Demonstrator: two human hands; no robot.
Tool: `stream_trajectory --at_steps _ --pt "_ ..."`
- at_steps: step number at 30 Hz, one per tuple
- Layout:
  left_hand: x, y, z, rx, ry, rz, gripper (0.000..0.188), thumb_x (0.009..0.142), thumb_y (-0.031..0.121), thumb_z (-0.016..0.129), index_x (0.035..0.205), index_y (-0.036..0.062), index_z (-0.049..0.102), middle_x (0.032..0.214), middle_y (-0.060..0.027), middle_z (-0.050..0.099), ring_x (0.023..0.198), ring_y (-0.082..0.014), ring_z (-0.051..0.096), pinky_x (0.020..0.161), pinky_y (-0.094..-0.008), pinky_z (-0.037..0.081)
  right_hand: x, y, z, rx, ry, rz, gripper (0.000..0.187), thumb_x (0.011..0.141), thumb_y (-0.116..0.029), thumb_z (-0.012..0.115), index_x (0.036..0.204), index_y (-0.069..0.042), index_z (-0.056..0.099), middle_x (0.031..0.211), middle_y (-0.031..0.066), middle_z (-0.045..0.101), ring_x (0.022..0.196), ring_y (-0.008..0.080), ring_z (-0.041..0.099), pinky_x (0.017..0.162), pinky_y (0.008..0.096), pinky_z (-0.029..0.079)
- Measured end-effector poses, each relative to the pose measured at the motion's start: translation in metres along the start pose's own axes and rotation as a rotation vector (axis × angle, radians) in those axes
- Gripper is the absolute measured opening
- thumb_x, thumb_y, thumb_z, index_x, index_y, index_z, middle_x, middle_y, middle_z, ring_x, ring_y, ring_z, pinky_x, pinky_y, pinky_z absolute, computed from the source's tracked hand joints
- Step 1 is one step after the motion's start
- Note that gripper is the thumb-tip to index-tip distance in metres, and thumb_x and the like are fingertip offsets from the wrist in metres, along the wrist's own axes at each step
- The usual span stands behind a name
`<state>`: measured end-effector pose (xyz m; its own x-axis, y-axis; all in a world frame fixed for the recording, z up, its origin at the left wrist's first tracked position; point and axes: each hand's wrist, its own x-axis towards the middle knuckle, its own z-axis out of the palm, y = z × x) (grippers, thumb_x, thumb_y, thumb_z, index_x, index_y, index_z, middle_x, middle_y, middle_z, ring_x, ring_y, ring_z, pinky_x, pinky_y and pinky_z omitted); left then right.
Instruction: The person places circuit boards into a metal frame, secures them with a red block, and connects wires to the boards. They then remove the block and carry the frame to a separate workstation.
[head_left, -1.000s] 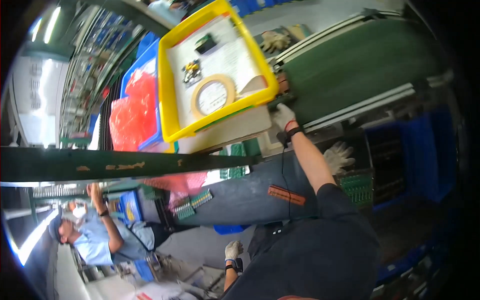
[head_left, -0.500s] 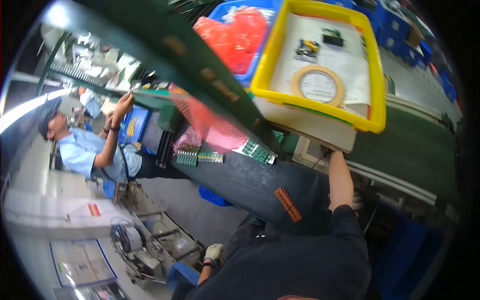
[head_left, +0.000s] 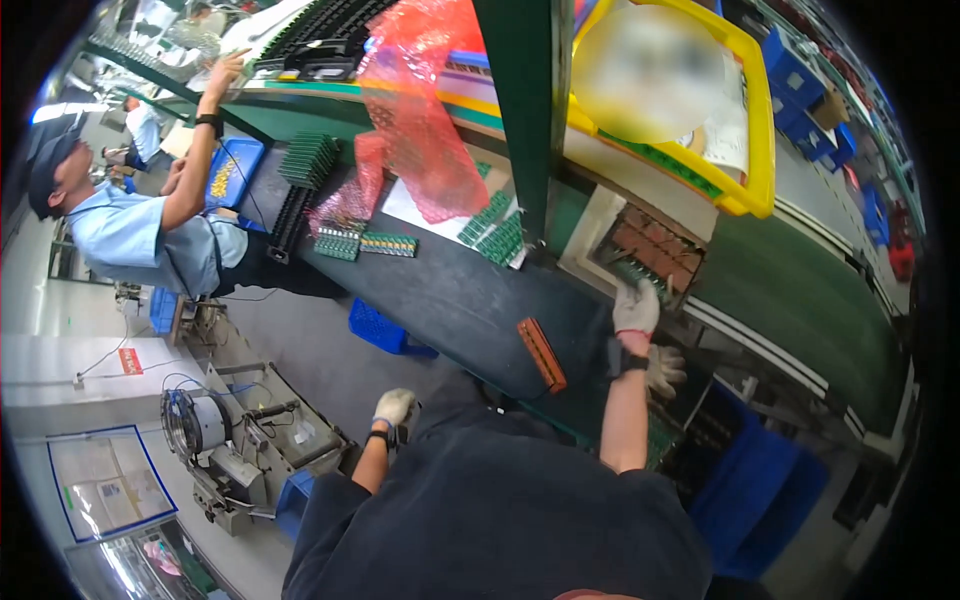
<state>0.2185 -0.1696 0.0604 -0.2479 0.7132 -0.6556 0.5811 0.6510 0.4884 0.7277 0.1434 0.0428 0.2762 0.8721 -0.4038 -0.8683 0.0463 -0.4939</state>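
My right hand, in a pale glove with a dark band at the wrist, reaches to the near edge of a framed opening below the yellow bin. Its fingers close on the edge of a green circuit board; part of the grip is hidden. Behind the board, several reddish-brown blocks sit inside the frame. My left hand, gloved too, hangs low by my left side, well away from the bench. Its fingers are curled, and whatever they may hold is hidden.
On the dark bench lie an orange-brown strip, green circuit boards and red bubble wrap. A green post rises beside the frame. Another glove is near the bench edge. A co-worker stands at left, arm raised.
My right hand has drawn back from under the yellow bin, and the framed opening now shows. The view has shifted. My left hand stays low at my side.
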Motion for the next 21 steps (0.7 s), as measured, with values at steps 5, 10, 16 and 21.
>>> stream_trajectory --at_steps 5,10,16,21 --pt "0.044 0.074 -0.021 -0.057 0.115 0.102 0.036 0.097 0.033 0.058 0.112 0.0051 0.076 0.100 -0.0174 0.075 0.094 -0.0273 0.073 0.087 -0.0350 0.055 -0.146 0.059 -0.012 -0.630 -0.214 -0.071 0.026 0.104 -0.010 0.051 0.124 0.002 0.062 0.124 0.0162 0.069 0.123 0.0323 0.064 0.112 0.0533 0.050" --pt "0.042 0.176 -0.035 -0.259 -0.169 0.265 0.044 0.093 0.029 0.070 0.126 0.0018 0.068 0.107 -0.0210 0.075 0.108 -0.0306 0.071 0.096 -0.0352 0.053 -0.240 0.117 0.001 0.100 0.104 0.370 0.029 0.103 -0.007 0.049 0.128 0.005 0.058 0.127 0.0196 0.067 0.126 0.0368 0.062 0.117 0.0557 0.044" --pt "0.045 0.168 -0.065 -0.094 -0.118 0.397 0.048 0.090 0.028 0.077 0.128 0.0011 0.063 0.105 -0.0123 0.073 0.096 -0.0230 0.069 0.085 -0.0355 0.056 -0.290 0.203 0.040 0.176 0.017 0.561 0.032 0.105 -0.004 0.045 0.133 0.010 0.053 0.137 0.0244 0.060 0.134 0.0381 0.055 0.121 0.0543 0.040" --pt "0.065 0.145 -0.100 0.049 0.071 0.351 0.050 0.084 0.034 0.079 0.121 0.0047 0.065 0.114 -0.0191 0.072 0.105 -0.0327 0.071 0.087 -0.0426 0.057 -0.284 0.270 0.062 0.233 0.041 0.563 0.030 0.107 -0.004 0.046 0.129 0.014 0.054 0.138 0.0251 0.059 0.136 0.0371 0.054 0.120 0.0499 0.042"
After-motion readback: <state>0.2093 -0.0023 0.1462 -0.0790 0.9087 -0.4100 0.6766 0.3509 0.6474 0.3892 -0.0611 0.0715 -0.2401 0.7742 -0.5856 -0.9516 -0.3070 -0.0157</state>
